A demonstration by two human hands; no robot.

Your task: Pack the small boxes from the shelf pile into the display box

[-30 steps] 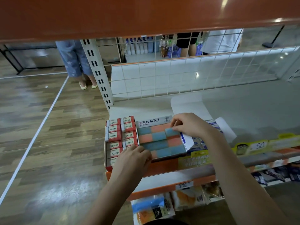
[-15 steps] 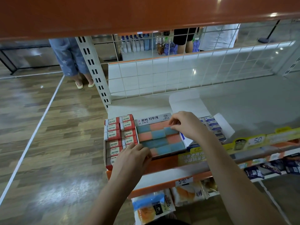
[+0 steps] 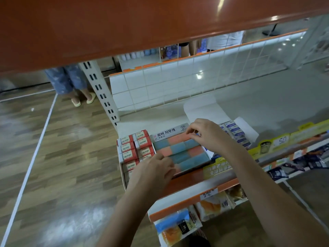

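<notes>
A right hand pinched a small box at the display box's back row on the shelf; the left hand, fingers relaxed, steadied the front. Pressing it flush would suit.

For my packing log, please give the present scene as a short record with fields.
place: store shelf
display box: holds blue and orange erasers, white lid flap standing open behind
left hand: rests on the box's near left corner
right hand: fingers curled at the far row of erasers
left neighbour: red and white 2B boxes
right neighbour: blue and white small boxes
</notes>
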